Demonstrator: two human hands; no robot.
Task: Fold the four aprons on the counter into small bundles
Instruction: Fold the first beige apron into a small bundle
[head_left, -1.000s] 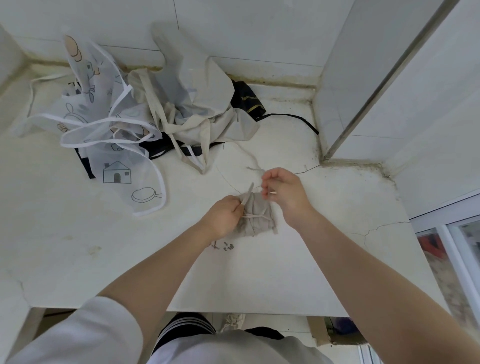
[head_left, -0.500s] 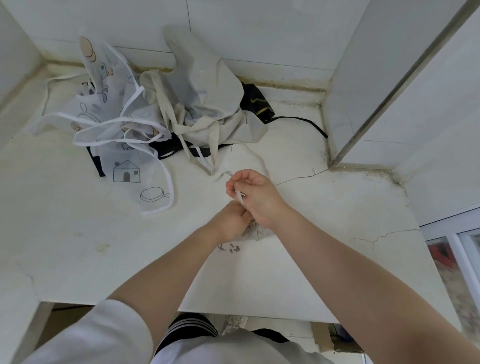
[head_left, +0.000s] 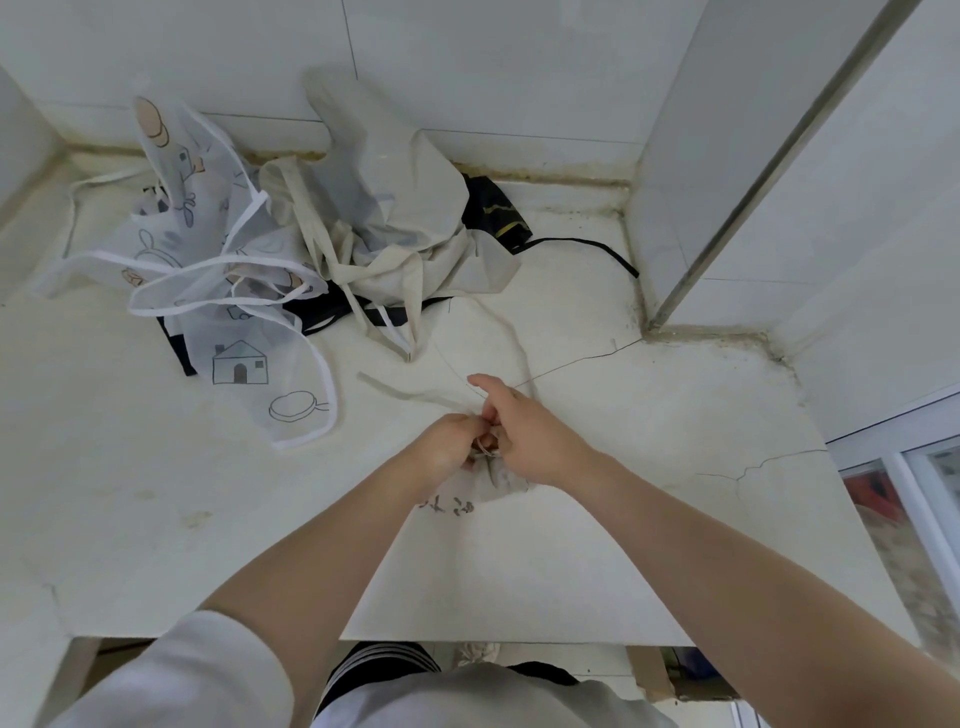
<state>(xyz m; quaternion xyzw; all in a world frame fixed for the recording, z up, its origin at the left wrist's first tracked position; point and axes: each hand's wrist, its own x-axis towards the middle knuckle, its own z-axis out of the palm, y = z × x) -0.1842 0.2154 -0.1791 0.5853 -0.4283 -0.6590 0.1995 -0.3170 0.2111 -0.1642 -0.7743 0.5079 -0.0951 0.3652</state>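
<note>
On the counter (head_left: 571, 545), both hands' fingers (head_left: 488, 444) pinch the grey bundle's (head_left: 498, 478) strap (head_left: 410, 395), trailing up-left.

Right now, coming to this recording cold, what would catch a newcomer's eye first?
First, the two hands meeting mid-counter: the left hand and right hand both pinch ties over a small grey apron bundle, with loose strap ends trailing away to the left. Next, the heap at the back left: a sheer printed apron with a house drawing, a beige apron and a black apron lying tangled together, unfolded.
</note>
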